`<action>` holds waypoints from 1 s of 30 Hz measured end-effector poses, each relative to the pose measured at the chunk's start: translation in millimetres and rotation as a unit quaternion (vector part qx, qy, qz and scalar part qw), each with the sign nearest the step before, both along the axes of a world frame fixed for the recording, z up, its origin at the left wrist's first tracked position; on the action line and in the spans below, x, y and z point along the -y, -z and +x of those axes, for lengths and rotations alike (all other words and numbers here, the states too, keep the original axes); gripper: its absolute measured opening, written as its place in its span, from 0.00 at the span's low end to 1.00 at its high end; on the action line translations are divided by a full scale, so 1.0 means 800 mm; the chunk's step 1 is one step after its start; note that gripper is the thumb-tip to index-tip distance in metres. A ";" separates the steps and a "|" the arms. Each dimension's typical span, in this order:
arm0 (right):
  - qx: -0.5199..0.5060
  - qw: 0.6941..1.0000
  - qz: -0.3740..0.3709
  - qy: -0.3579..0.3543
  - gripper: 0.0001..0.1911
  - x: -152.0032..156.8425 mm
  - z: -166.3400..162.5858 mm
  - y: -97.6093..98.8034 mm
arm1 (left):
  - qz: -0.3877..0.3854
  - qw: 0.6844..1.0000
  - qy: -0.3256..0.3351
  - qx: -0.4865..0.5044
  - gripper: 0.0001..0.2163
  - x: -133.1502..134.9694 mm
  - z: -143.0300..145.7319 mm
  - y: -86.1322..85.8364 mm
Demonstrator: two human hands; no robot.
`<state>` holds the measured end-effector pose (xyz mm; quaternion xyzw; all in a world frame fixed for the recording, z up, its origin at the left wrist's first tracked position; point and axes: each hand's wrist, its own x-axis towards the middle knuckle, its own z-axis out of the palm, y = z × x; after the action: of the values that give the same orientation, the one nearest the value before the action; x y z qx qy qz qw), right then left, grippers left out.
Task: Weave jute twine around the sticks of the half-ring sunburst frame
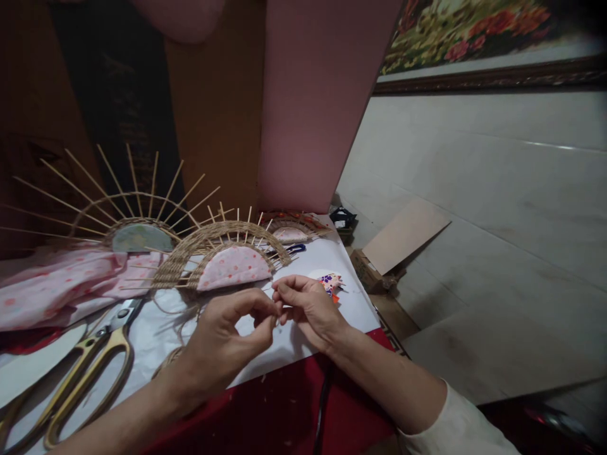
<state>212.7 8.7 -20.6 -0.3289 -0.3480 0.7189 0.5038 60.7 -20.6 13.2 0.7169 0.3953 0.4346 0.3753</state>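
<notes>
Your left hand (232, 332) and right hand (313, 311) pinch fingers together, contents unclear; reaching forward could snag that half-round wicker frame (183, 249).

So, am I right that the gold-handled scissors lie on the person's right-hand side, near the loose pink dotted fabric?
Not quite: the head view shows the gold-handled scissors on the person's left-hand side, near the loose pink dotted fabric.

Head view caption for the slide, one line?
Left hand and right hand close together before a woven half-round frame with dotted pink fabric, gold-handled scissors at left.
</notes>
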 end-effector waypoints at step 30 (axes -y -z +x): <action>0.289 0.857 0.400 0.145 0.05 0.016 0.008 -0.015 | -0.326 0.929 0.037 0.173 0.11 -0.020 -0.009 0.011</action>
<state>219.1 -3.7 -8.3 -0.3385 -0.6839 0.3089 0.5676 53.5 -4.3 4.6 0.4827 0.4174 0.3845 0.6670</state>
